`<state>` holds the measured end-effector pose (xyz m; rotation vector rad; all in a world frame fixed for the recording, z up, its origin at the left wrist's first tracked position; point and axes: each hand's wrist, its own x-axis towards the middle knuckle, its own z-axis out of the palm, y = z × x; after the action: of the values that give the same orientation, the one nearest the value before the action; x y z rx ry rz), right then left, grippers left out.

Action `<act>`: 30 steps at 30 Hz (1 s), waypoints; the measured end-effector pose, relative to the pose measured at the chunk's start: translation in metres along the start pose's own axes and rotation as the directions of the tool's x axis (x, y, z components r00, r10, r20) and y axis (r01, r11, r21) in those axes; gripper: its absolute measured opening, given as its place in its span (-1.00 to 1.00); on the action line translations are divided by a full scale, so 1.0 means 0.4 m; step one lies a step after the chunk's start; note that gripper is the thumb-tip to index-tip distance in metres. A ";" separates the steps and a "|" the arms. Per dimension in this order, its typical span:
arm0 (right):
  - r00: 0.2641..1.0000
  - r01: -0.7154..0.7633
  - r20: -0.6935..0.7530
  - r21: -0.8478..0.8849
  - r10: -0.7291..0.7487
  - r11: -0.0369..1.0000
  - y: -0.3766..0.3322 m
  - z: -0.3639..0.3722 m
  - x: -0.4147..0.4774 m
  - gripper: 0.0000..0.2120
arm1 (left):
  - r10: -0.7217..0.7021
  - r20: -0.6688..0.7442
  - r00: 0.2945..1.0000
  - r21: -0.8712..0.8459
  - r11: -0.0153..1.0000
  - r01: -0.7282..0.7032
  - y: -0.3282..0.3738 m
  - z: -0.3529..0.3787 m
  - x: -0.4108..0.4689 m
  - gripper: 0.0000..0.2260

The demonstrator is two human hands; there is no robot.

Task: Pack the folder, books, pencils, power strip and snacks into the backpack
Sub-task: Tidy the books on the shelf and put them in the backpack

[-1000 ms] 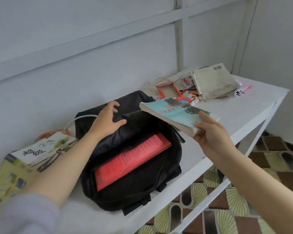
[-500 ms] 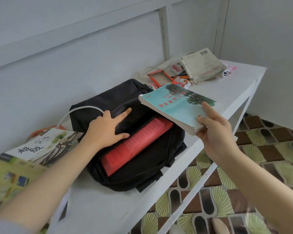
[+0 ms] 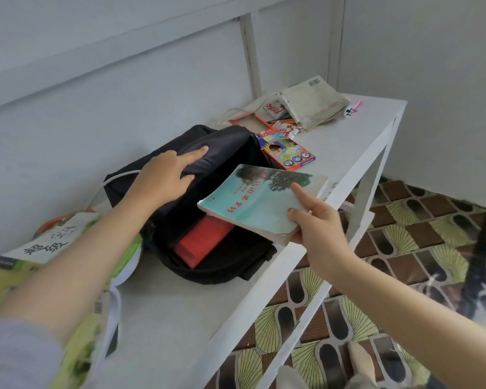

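Note:
A black backpack (image 3: pixel 225 265) lies open on the white table (image 3: pixel 357 141), with a red folder (image 3: pixel 202 242) sticking out of its mouth. My left hand (image 3: pixel 166 178) rests on the backpack's upper flap, fingers straight. My right hand (image 3: pixel 317 226) grips a teal book (image 3: pixel 258 203) by its near corner, its far end over the backpack's opening and the red folder. A box of coloured pencils (image 3: pixel 286 150) lies just right of the backpack. Snack packets (image 3: pixel 288 127) and a worn cream book (image 3: pixel 314 102) lie at the table's far end.
A green and white book (image 3: pixel 54 242) lies at the left under my left forearm. A white cable (image 3: pixel 110 181) curls behind the backpack. The table's front edge (image 3: pixel 264 304) drops to a patterned floor (image 3: pixel 404 248). A wall closes off the back.
My right hand has brought the teal book lower and nearer the backpack's opening. My left hand has slid further up the flap. The view has shifted, showing the pencil box.

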<state>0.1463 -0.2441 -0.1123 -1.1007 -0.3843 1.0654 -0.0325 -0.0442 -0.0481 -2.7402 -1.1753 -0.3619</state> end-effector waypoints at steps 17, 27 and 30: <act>0.913 0.299 0.396 -0.812 0.097 0.502 -0.001 0.207 0.255 -0.28 | 0.046 -0.064 0.997 0.013 0.999 -0.045 -0.014 -0.043 -0.011 -0.44; 0.810 0.436 0.573 -0.732 -0.127 -0.524 0.039 0.217 0.259 -0.41 | 0.048 -0.077 0.996 0.012 0.999 -0.048 -0.028 -0.048 0.002 -0.44; 0.785 0.560 0.619 -0.706 0.006 -0.433 0.057 0.190 0.237 -0.45 | 0.045 -0.080 0.996 0.010 0.999 -0.044 -0.030 -0.053 0.001 -0.42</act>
<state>0.1260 -0.1223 -0.1199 -2.0585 -2.2144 -0.0138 -0.0443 -0.0404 -0.0272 -2.7123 -1.0917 -0.4553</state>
